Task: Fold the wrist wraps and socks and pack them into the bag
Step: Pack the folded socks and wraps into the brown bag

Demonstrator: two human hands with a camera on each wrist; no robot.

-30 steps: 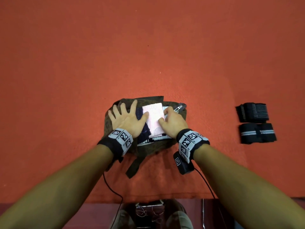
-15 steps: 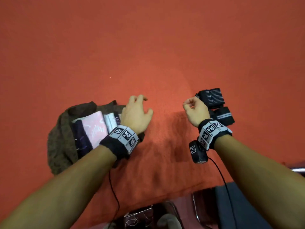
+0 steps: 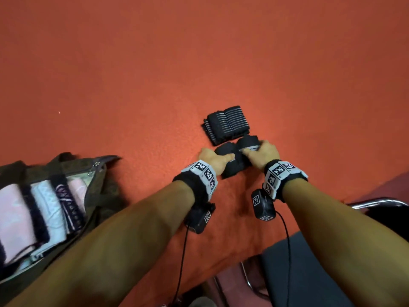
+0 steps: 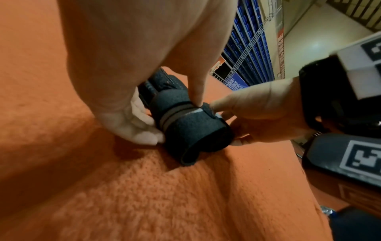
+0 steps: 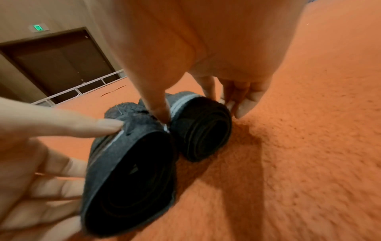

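Observation:
Two black rolled wrist wraps with a grey stripe [image 3: 235, 161] lie side by side on the orange cloth. My left hand [image 3: 215, 155] grips the left roll [image 5: 132, 171], thumb on top and fingers against its outer side. My right hand [image 3: 256, 150] grips the right roll [image 5: 203, 128] the same way. In the left wrist view the near roll [image 4: 185, 130] sits between both hands. A folded black wrap with white stripes [image 3: 228, 125] lies just beyond them, untouched. The brown bag [image 3: 73, 167] lies open at the far left with folded pink, white and dark socks [image 3: 44, 209] inside.
Orange cloth [image 3: 199, 63] covers the table, whose front edge runs along the lower right. Past that edge a chair with a chrome frame [image 3: 376, 203] and a dark seat [image 3: 309, 273] stands close to my right forearm.
Both hands left the bag and moved right to the rolled wraps, and now grip them. The view swung right, so the bag sits at the left edge.

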